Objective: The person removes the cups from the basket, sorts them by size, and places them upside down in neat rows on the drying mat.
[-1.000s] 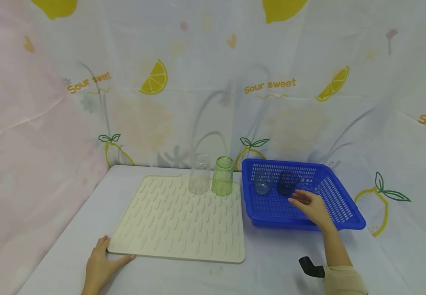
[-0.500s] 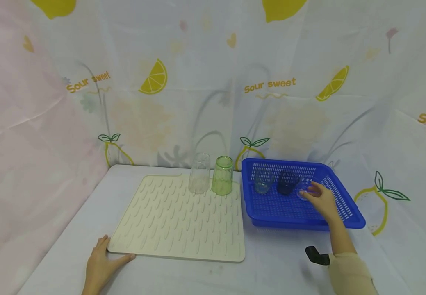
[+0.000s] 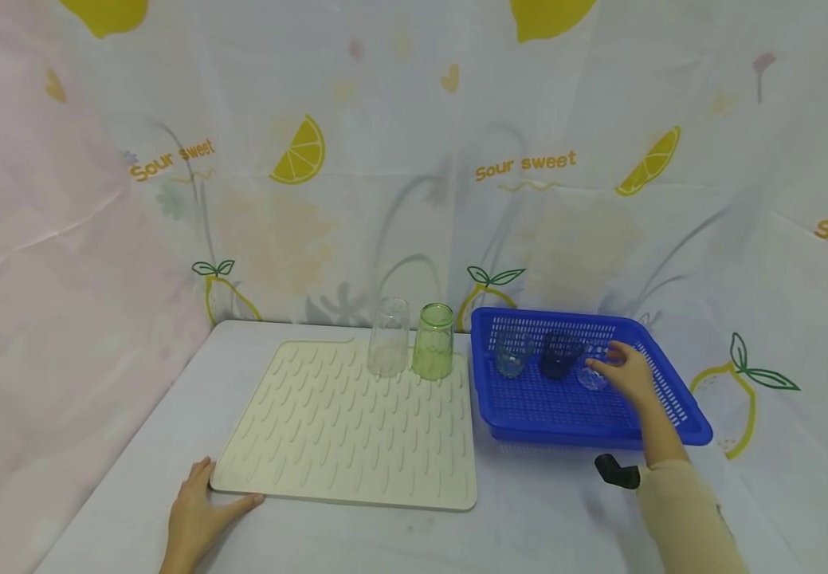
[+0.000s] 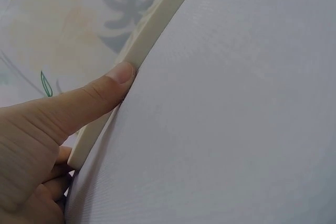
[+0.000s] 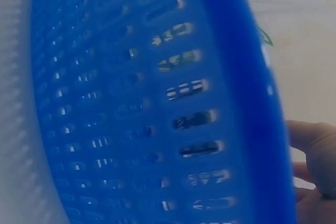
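My left hand (image 3: 194, 514) rests at the near left corner of a cream ridged draining mat (image 3: 356, 430), thumb along the front edge and fingers at the side. In the left wrist view its thumb (image 4: 100, 95) presses the mat's edge (image 4: 157, 22). Over the blue plastic basket (image 3: 557, 434), my right hand (image 3: 632, 375) has thumb and fingers bent at the top of a clear glass (image 3: 591, 378). Left of that glass stand a dark glass (image 3: 557, 360) and another clear glass (image 3: 510, 363). In the right wrist view the basket wall (image 5: 173, 87) hides the glass and most fingertips.
A tall clear glass (image 3: 388, 351) and a green glass (image 3: 433, 351) stand together at the mat's far right. A white cloth (image 3: 521, 518) covers the table. The basket's raised rim lies under my right wrist, and a patterned curtain (image 3: 385, 215) hangs behind.
My right hand has shifted right and farther back in the basket, from near the dark glass to the rightmost clear glass, its fingers now at that glass. The left hand stays put.
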The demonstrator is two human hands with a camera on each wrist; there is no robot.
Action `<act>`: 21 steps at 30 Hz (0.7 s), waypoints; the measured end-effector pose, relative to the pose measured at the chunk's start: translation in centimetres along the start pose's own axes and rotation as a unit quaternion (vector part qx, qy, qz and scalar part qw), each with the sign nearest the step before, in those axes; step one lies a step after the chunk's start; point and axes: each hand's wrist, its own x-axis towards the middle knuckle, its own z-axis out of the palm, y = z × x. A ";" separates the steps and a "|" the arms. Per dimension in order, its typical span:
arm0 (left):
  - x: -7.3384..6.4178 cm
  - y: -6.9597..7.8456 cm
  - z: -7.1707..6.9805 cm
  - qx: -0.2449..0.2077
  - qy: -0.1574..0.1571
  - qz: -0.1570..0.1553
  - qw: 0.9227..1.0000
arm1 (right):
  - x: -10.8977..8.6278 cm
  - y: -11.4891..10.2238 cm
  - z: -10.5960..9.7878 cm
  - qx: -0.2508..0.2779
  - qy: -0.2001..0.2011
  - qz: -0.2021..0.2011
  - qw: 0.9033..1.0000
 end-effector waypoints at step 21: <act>-0.2 -0.3 0.0 -0.013 0.006 0.015 1.000 | 3.1 0.7 0.0 -0.061 0.039 0.035 0.997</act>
